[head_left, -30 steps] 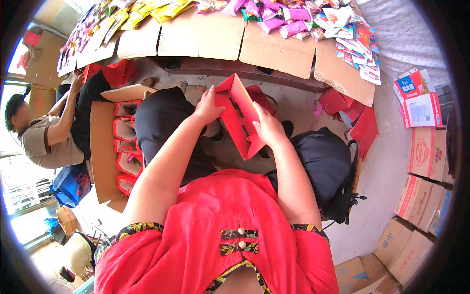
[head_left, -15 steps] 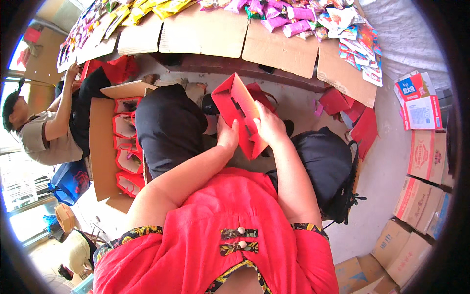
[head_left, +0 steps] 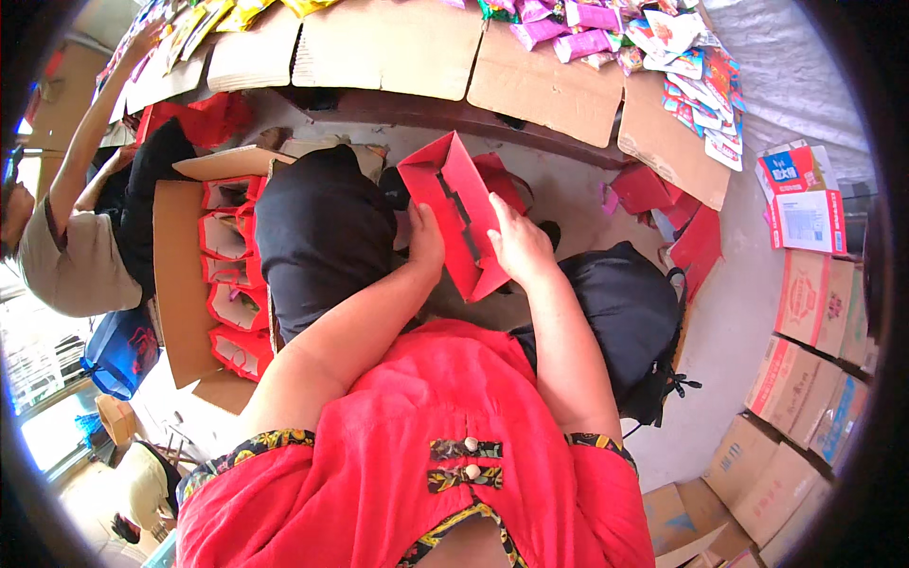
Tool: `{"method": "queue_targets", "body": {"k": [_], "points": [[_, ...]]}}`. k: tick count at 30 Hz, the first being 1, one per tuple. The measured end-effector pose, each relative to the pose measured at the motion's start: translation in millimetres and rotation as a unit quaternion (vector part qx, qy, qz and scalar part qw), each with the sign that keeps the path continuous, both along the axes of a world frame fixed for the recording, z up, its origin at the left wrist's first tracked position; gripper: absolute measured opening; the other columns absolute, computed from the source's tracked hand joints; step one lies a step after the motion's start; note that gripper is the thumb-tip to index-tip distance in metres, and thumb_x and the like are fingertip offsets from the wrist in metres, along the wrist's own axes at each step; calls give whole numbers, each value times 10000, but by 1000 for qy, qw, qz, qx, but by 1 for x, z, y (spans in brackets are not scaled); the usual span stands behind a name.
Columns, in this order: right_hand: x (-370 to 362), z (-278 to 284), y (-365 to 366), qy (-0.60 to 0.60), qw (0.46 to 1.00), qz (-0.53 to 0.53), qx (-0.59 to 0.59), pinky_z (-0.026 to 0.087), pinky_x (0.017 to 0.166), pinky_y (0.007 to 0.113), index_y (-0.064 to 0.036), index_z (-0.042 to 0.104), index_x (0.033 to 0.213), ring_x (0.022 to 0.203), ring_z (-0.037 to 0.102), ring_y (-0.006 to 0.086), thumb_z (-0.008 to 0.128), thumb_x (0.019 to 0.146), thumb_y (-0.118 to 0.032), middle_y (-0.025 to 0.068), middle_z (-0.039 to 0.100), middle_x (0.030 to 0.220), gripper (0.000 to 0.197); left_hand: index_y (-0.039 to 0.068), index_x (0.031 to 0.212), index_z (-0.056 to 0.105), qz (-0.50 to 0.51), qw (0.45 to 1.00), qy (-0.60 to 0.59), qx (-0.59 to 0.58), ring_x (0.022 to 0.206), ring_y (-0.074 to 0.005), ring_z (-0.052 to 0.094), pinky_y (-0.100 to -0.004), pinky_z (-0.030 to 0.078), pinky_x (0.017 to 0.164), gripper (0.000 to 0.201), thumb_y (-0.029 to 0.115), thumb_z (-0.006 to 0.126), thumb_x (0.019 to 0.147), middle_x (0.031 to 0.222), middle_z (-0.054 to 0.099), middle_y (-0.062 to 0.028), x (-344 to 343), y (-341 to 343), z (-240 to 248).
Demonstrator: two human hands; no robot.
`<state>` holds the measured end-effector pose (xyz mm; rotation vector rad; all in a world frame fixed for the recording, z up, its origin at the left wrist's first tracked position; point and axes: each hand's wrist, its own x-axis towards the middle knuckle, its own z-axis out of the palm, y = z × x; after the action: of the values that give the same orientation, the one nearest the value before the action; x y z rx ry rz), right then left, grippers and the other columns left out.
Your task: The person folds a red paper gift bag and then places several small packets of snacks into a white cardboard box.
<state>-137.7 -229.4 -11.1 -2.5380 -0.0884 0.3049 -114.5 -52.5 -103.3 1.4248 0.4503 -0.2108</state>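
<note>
Between my two hands, above the gap between my knees, a red folded-cardboard box (head_left: 471,180) is held at a tilt. Its panels stand apart, and a dark slot runs along its middle. My left hand (head_left: 426,237) grips the lower left side, its fingers partly hidden by the card. On the right side, my right hand (head_left: 522,244) is closed on the panel's edge. Beside my left knee, a brown carton (head_left: 180,284) holds several upright red boxes (head_left: 237,308) with open tops; small items show inside some of them.
A cardboard-covered table (head_left: 379,52) ahead bears many purple snack packs (head_left: 582,44), yellow packs and white-red packets (head_left: 701,80). Red card pieces (head_left: 696,237) lie on the floor at right. Cartons (head_left: 800,388) line the right side. A co-worker (head_left: 76,256) sits at far left.
The red box has turned slightly in my hands, and my left hand has shifted a little up and left along it. The co-worker's arm has reached up toward the table.
</note>
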Motion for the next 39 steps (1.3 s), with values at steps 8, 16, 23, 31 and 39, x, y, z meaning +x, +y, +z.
{"method": "queue_targets", "body": {"k": [8,16,23,31,39], "points": [[13,5,6,82,996,-29,5,516,928,517,-89,309,1487,1140,614,441,566,988,-243,270,573,1350,582,126,1459,398,47,992,56,-102,1199,-233,551,-409,457,1036,533,498,297,1090,1372,526,-78,9,7,-49],[12,-30,9,-87,994,-52,28,519,917,514,-63,415,1344,1064,643,457,552,999,-223,265,645,1215,404,110,1469,388,42,996,25,-77,1234,-232,548,-404,447,1067,583,535,279,1084,1406,510,-92,10,-7,-26],[31,-34,5,-51,989,-125,60,519,795,494,-51,562,1062,931,657,416,566,996,-204,200,680,1004,167,108,1468,396,76,971,106,-201,1225,-243,568,-418,480,1039,610,561,286,1074,1392,540,-83,14,-15,14],[35,-65,8,-56,951,-220,211,499,967,416,-43,607,1260,1141,645,353,571,1008,-243,192,676,1226,324,100,1450,399,60,977,39,-201,1221,-210,546,-376,468,1029,465,393,294,1104,1376,510,-105,20,-8,-25],[40,-53,3,95,939,-196,265,431,1068,323,6,532,1410,1245,589,217,531,1049,-214,166,635,1349,423,111,1449,426,60,984,12,-168,1241,-245,562,-412,451,1073,605,565,288,1072,1377,559,-83,24,-9,-18]]}}
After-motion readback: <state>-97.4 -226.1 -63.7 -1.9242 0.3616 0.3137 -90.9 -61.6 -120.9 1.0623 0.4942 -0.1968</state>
